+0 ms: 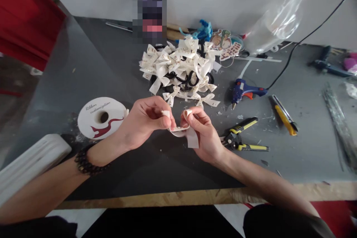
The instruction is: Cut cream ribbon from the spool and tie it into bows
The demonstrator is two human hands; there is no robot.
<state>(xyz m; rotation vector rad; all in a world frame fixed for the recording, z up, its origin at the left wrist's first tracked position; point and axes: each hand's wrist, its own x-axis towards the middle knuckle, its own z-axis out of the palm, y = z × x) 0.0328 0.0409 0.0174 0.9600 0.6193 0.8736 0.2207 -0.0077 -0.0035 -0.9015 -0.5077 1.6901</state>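
My left hand (146, 121) and my right hand (202, 130) meet above the middle of the dark table (173, 163). Both pinch one short strip of cream ribbon (185, 132), folded into loops between the fingertips, with a loose tail hanging below my right fingers. A dark bead bracelet (85, 161) circles my left wrist. Just beyond my hands lies a heap of finished cream ribbon bows (180, 68) mixed with black hair ties. A white ribbon spool (100, 118) lies flat to the left of my left hand.
Right of my hands lie yellow-handled pliers (242, 137), a blue glue gun (245, 91) with a black cord, and a yellow utility knife (284, 114). A clear plastic bag (279, 18) and stickers sit at the back. A white block (30, 160) lies front left.
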